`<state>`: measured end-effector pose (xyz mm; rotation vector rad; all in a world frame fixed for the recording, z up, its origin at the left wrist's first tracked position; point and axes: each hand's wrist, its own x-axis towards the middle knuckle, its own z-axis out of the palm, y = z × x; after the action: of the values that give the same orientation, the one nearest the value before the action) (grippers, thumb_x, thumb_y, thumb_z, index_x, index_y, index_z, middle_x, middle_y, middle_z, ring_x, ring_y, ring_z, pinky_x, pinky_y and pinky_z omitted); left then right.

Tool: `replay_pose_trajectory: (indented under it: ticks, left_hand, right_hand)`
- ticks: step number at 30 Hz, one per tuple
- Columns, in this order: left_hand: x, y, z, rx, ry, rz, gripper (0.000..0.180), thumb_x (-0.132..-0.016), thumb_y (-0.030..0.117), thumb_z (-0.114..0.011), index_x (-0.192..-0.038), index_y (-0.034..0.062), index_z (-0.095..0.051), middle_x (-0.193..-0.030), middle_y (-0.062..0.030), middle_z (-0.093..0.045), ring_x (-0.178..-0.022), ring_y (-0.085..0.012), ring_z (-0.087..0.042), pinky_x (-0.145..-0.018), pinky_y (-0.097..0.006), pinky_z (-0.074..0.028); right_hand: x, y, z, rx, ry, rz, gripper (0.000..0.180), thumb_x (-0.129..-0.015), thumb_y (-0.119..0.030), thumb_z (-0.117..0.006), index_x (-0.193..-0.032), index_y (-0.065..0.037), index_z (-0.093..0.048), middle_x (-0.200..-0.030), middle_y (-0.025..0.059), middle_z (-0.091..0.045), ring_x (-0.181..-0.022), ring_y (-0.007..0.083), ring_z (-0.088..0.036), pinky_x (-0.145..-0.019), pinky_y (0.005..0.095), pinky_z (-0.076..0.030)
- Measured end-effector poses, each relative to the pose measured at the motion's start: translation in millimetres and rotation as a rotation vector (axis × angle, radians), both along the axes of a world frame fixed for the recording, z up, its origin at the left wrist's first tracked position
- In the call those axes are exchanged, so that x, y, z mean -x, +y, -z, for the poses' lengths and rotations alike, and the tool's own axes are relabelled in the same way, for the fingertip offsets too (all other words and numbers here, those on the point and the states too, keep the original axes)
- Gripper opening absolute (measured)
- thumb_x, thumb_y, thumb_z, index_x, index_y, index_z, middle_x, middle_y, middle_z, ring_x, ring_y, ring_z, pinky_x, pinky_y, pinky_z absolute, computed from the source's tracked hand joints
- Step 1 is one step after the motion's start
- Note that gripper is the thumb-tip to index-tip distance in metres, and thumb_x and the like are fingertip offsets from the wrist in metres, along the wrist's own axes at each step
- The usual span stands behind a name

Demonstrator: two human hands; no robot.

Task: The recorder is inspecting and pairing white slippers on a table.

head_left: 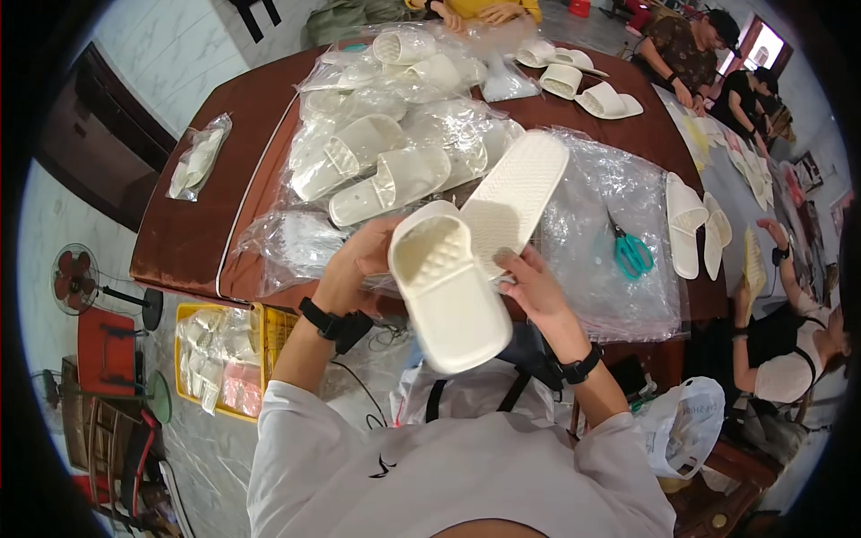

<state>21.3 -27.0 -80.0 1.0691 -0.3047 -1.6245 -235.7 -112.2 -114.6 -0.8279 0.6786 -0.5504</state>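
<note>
Pale grey-white shirt [448,466] of the wearer occupies the lower foreground, its hem cut off by the bottom edge. Above it, two off-white slippers are held up before the brown table [175,247]. The left hand [368,254] grasps the nearer strapped slipper [453,309] by its side; most of its fingers are hidden behind that slipper. The right hand [536,285] grips the second slipper [520,193] near its lower end, thumb uppermost. That end passes behind the strapped slipper (whether the right fingers also touch the latter cannot be told). Both wrists bear black bands, the left one [336,325] with a bulky attachment.

Beyond the hands, bagged slippers [404,179] form a heap; glare on the clear film blurs their outlines, and the number beneath cannot be counted. To the right lie flat clear bags [583,269], with teal-handled scissors [633,256] whose blade tips are hard to make out. Loose slippers [686,224] lie near the table's right edge. At lower left, a yellow crate [272,359] contains wrapped pieces, indistinct under plastic. At top, a person in yellow [511,9] is cropped by the upper edge.
</note>
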Motion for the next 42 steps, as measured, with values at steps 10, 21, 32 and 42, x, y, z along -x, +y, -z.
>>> replay_pose_trajectory:
  ticks: [10, 21, 32, 42]
  left_hand:
    - [-44, -16, 10, -0.007, -0.284, 0.004, 0.038, -0.096, 0.023, -0.042, -0.125, -0.0008, -0.049, -0.108, -0.01, -0.062, -0.096, -0.0169, -0.062, -0.078, -0.032, -0.054]
    - [-19, -40, 27, 0.106, -1.334, 0.119, 0.03, -0.088, 0.026, -0.056, -0.109, 0.0053, -0.056, -0.091, -0.0137, -0.063, -0.068, -0.0244, -0.06, -0.062, -0.036, -0.049]
    - [51, -30, -25, 0.568, -1.84, -0.017, 0.016, -0.075, 0.014, -0.068, -0.088, 0.0062, -0.065, -0.084, -0.012, -0.059, -0.088, -0.032, -0.055, -0.075, -0.039, -0.044]
    - [92, 17, -23, 0.669, -1.76, 0.175, 0.017, -0.069, 0.006, -0.071, -0.085, 0.0086, -0.065, -0.082, -0.0067, -0.059, -0.078, -0.0269, -0.054, -0.069, -0.038, -0.046]
  right_hand:
    - [28, -19, -43, 1.492, 0.328, 0.497, 0.043, -0.07, -0.002, -0.071, -0.11, -0.004, -0.054, -0.112, 0.0131, -0.053, -0.103, 0.0269, -0.05, -0.089, 0.0361, -0.04]
    - [37, -28, 7, 1.542, 0.653, 0.25, 0.042, -0.074, 0.006, -0.054, -0.114, -0.007, -0.052, -0.121, 0.0155, -0.049, -0.11, 0.036, -0.045, -0.095, 0.0413, -0.038]
    - [48, -7, -36, 1.317, 0.57, 0.189, 0.028, -0.081, 0.003, -0.054, -0.108, -0.005, -0.057, -0.104, 0.0144, -0.057, -0.097, 0.0335, -0.055, -0.082, 0.038, -0.045]
    - [33, 38, -30, 1.393, 0.647, -0.055, 0.013, -0.076, -0.012, -0.069, -0.085, -0.008, -0.059, -0.081, 0.0065, -0.055, -0.08, 0.0279, -0.056, -0.065, 0.0374, -0.045]
